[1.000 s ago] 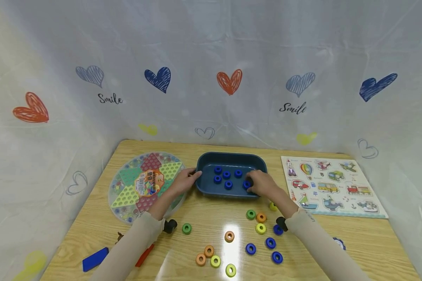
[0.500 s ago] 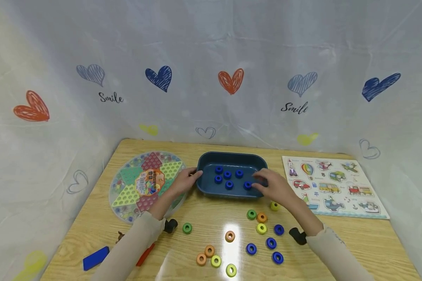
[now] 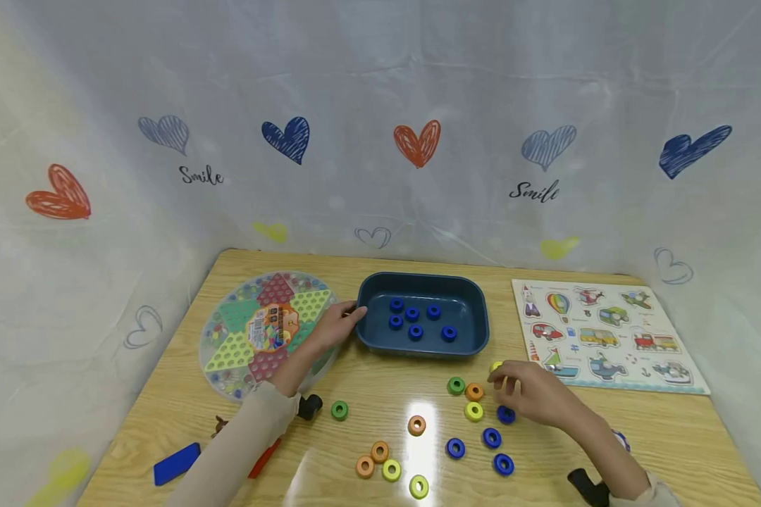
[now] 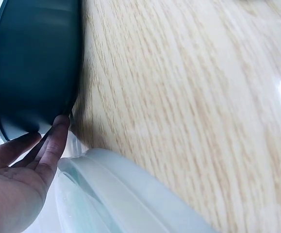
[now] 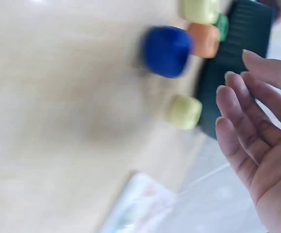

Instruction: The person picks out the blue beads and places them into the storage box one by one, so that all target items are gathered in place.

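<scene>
My left hand [image 3: 340, 324] grips the left end of a dark teal plastic tray [image 3: 421, 350], thumb at the rim and fingers against the outer wall [image 4: 33, 73]. Several blue rings [image 3: 412, 314] lie inside the tray. To the tray's front right, my right hand [image 3: 535, 394] hovers with loosely bent fingers and nothing in them. Beneath it and to its left are a blue ring [image 3: 506, 414] and a partly covered yellow ring [image 3: 496, 366]. The right wrist view shows the blue ring [image 5: 167, 51] and yellow ring [image 5: 185, 111] apart from the fingertips.
Green [image 3: 456, 385], orange [image 3: 416, 425], yellow and blue rings are scattered across the table's front. A round Chinese checkers board [image 3: 231, 352] lies left, a picture puzzle board [image 3: 609, 338] right. A blue flat piece [image 3: 176, 464] and a red piece [image 3: 264, 458] lie front left.
My right hand has let go of a blue ring inside the tray and moved right and toward me, over the loose rings. The left hand has stayed on the tray.
</scene>
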Demonstrator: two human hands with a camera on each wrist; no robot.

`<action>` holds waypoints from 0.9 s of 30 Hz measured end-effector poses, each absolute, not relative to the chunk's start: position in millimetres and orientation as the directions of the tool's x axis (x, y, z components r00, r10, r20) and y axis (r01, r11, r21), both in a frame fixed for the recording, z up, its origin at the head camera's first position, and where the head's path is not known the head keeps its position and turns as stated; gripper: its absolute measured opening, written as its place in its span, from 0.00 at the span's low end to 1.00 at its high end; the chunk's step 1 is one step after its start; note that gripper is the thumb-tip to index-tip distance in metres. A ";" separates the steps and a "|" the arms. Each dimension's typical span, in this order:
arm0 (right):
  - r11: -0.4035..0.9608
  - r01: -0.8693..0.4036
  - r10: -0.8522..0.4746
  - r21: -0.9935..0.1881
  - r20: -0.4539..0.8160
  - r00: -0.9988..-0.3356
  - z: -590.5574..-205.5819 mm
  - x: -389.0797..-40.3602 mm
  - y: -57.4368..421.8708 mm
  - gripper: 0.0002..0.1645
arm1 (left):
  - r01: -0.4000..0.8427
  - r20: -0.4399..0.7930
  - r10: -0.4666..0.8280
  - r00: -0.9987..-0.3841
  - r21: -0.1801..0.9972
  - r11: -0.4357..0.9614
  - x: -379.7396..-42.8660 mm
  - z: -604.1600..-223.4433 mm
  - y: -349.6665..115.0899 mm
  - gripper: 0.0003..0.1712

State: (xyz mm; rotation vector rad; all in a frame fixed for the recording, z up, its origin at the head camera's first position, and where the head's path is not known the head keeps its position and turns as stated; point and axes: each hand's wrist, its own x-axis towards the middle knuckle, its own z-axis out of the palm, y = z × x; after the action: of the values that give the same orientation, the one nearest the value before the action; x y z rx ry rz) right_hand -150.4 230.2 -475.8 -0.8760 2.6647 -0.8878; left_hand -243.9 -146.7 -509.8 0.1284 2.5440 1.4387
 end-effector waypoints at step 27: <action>0.584 -0.437 -0.594 -0.684 0.007 -0.805 -519.0 -120.7 254.8 0.19 | -0.013 -0.123 0.175 -0.977 0.851 0.525 -243.6 -510.0 -145.4 0.24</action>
State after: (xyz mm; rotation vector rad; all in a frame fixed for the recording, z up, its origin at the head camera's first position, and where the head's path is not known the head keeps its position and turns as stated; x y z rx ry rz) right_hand -120.7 254.8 -519.0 -0.8569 2.5924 -1.0284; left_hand -243.6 -145.4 -510.0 0.1381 2.5702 1.4369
